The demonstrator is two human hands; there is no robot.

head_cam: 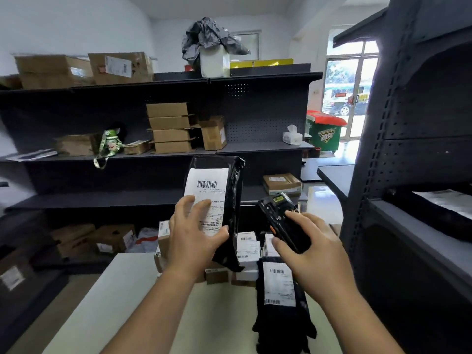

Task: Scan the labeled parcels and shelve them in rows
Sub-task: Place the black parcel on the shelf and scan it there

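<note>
Centrally, the left hand (194, 238) grips a black labeled parcel (233, 180) upright above the white table (122, 302); the right hand (311, 249) clasps a handheld scanner (278, 213), seemingly angled toward its label.

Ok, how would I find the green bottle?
Find the long dark shelving against the back wall and look at its second shelf down, left side. The bottle stands among brown boxes, the only green thing there, its strap dangling over the edge.
</note>
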